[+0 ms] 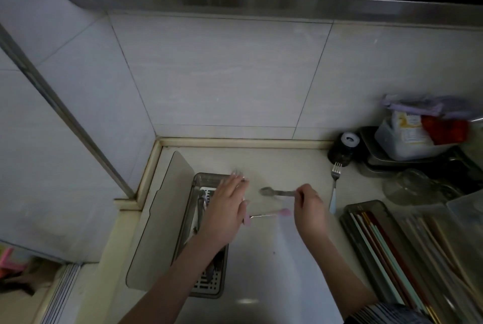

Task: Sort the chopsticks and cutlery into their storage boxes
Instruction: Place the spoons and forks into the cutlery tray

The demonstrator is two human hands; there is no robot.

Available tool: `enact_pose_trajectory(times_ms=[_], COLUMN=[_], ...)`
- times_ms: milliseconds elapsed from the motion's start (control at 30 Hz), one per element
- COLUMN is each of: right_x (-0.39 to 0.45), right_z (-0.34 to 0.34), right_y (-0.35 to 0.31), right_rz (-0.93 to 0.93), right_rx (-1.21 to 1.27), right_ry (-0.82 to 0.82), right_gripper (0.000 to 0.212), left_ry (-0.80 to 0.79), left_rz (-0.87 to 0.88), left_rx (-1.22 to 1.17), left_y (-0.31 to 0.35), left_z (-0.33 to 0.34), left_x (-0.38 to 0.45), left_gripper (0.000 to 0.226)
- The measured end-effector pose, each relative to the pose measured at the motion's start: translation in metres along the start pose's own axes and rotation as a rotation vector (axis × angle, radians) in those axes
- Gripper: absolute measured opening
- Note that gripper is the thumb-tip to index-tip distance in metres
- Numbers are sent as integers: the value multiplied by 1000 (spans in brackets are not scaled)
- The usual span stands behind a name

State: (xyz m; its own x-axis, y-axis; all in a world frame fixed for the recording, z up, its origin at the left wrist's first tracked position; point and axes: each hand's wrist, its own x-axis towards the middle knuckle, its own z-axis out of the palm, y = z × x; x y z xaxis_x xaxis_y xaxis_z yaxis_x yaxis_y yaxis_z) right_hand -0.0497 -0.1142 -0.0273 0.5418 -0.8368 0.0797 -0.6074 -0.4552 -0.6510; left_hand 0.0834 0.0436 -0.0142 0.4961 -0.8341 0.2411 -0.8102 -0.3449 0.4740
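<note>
My right hand (309,204) grips the handle of a metal spoon (271,191), whose bowl points left above the counter. My left hand (226,204) hovers with fingers spread over the right edge of a clear cutlery box (201,179) that has a slotted drain tray and some dark utensils inside. A pink-handled utensil (264,215) lies on the counter between my hands, partly under my left hand. A fork with a pale blue handle (335,185) lies to the right. A chopstick box (366,221) with several coloured chopsticks sits at the far right.
The box's clear lid (156,216) lies flat to its left, by the wall corner. A black jar (343,148), a metal tray with a plastic container (407,138), and a glass lid (410,187) crowd the back right. Tiled wall rises behind the counter.
</note>
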Motion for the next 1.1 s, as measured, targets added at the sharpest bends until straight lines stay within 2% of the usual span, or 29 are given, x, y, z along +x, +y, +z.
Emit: enact_pose_trajectory(times_ms=[133, 200, 300, 400, 567, 633, 700, 800, 933, 1033, 1100], right_x=[6, 7, 3, -1, -4, -5, -7, -9, -12, -11, -10], right_z=[-22, -30, -33, -26, -16, -12, -6, 3, 12, 26, 38], right_y=[-29, -45, -65, -70, -49, -36, -24, -11, 3, 9, 11], right_rz=[-169, -185, -143, -72, 53, 122, 186, 256, 261, 160, 35], right_rx=[209, 296, 436, 580, 601, 591, 559, 518, 437, 220, -6], right_ry=[-14, -88, -198, -253, -271, -246, -245, -294, -351, -333, -365], right_gripper=[9, 10, 8, 7, 12, 11, 12, 12, 6, 5, 19], left_ry=[28, 37, 35, 25, 102, 41, -41, -115, -140, -105, -85], left_rz=[103, 88, 5, -166, -618, -788, -880, -863, -742, -646, -605], left_rx=[34, 7, -90, -349, -619, -690, -701, -702, -529, -331, -224], left_y=[14, 18, 24, 29, -8, -20, -25, -27, -26, -26, -27], left_z=[-3, -4, -11, -21, -16, -11, -6, 0, -1, -3, -4], left_x=[14, 17, 16, 10, -9, -17, -24, -30, -34, -37, -39], left_gripper=[46, 46, 30, 13, 18, 22, 25, 28, 40, 41, 39])
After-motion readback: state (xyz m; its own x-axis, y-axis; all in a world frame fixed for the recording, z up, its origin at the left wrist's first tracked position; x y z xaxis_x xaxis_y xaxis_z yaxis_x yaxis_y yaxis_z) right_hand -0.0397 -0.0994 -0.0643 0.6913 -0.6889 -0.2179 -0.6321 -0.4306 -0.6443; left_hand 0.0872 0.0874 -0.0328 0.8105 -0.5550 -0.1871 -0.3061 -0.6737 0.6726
